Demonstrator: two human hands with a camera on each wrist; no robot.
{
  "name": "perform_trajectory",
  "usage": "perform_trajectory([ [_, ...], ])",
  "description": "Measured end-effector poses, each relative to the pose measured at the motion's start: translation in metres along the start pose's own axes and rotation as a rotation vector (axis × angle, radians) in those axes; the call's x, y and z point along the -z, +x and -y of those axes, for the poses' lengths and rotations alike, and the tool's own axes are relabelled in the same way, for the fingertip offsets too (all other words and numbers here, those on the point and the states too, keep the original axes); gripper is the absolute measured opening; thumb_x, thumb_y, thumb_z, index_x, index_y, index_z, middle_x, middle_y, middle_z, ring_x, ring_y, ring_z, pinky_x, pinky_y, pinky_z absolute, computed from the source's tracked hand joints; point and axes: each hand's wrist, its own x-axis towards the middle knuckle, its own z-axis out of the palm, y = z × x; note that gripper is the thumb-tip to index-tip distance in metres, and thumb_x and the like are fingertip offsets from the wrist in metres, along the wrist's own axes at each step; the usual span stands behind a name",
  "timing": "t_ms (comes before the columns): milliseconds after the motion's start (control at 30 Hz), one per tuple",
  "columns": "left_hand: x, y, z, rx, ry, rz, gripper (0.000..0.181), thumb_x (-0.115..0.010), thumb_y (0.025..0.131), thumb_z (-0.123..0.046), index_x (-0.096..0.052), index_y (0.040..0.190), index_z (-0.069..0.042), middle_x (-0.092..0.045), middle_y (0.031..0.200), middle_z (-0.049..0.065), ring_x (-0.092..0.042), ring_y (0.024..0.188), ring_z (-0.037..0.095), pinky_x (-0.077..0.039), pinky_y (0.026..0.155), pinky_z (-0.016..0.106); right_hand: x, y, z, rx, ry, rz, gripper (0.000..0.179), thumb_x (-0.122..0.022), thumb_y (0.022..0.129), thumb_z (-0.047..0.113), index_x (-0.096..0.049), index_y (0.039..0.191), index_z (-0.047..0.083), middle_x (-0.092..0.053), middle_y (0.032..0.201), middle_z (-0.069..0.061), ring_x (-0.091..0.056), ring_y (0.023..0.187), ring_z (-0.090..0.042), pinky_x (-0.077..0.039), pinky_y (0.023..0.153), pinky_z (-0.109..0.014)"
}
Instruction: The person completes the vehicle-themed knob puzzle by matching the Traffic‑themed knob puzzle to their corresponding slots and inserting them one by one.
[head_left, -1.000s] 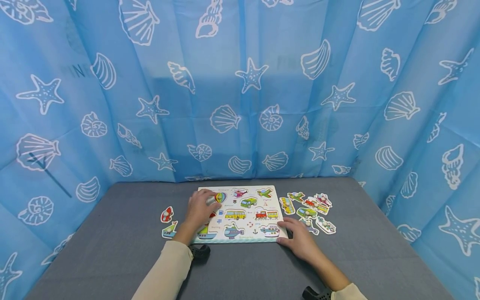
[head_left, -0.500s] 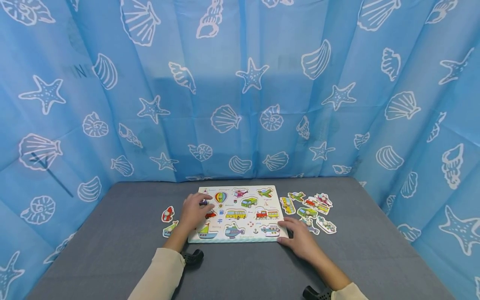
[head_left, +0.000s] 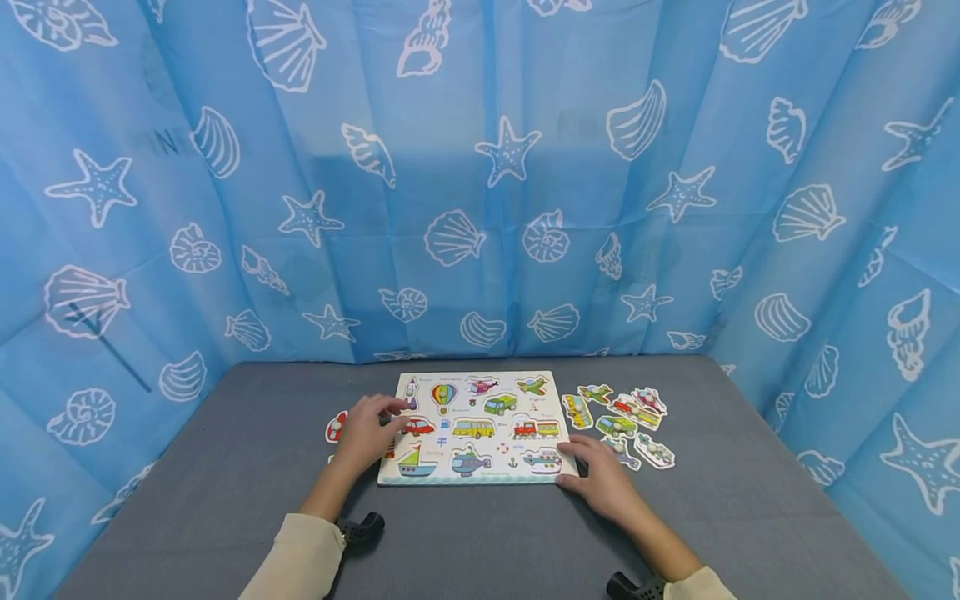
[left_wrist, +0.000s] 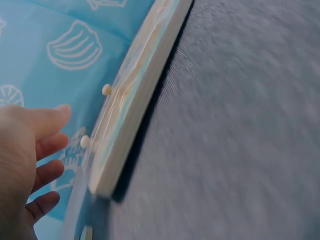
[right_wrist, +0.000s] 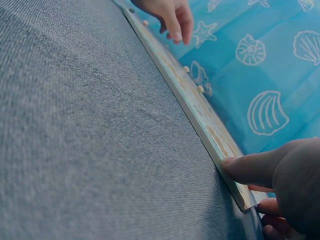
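A white puzzle board [head_left: 480,481] printed with vehicles lies flat on the table. My left hand [head_left: 367,429] hovers over its left side, near the red car picture [head_left: 417,426], fingers loosely bent and holding nothing. The left wrist view shows that hand's fingers apart, close to two small round knobs [left_wrist: 106,89] standing up from the board. At the front right corner, my right hand [head_left: 600,475] grips the board, its thumb [right_wrist: 245,167] on the front edge and the other fingers curled at the side. A red puzzle piece [head_left: 335,427] lies left of the board, partly behind my left hand.
Right of the board lie several loose knobbed pieces, including a yellow bus [head_left: 577,411], a train [head_left: 633,410], a green truck [head_left: 617,426] and a ship [head_left: 655,451]. A blue shell-print curtain [head_left: 480,283] hangs behind the grey table [head_left: 487,542].
My left hand has drawn away from the balloon picture, leftward and toward the board's left edge, uncovering the balloon and the car. The right hand stays at its corner.
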Motion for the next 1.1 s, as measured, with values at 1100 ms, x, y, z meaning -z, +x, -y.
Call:
perform_trajectory([
  [1100, 0.060, -0.046, 0.040, -0.002, 0.104, 0.144, 0.016, -0.080, 0.080, -0.012, -0.072, 0.094, -0.012, -0.051, 0.074, -0.006, -0.046, 0.069, 0.012, -0.036, 0.061, 0.031, 0.002, -0.002, 0.001, -0.016, 0.008, 0.022, 0.042, -0.081, 0.077, 0.010, -0.068, 0.116, 0.001, -0.056, 0.130, -0.022, -0.046, 0.123, -0.045, -0.034, 0.101, -0.057],
])
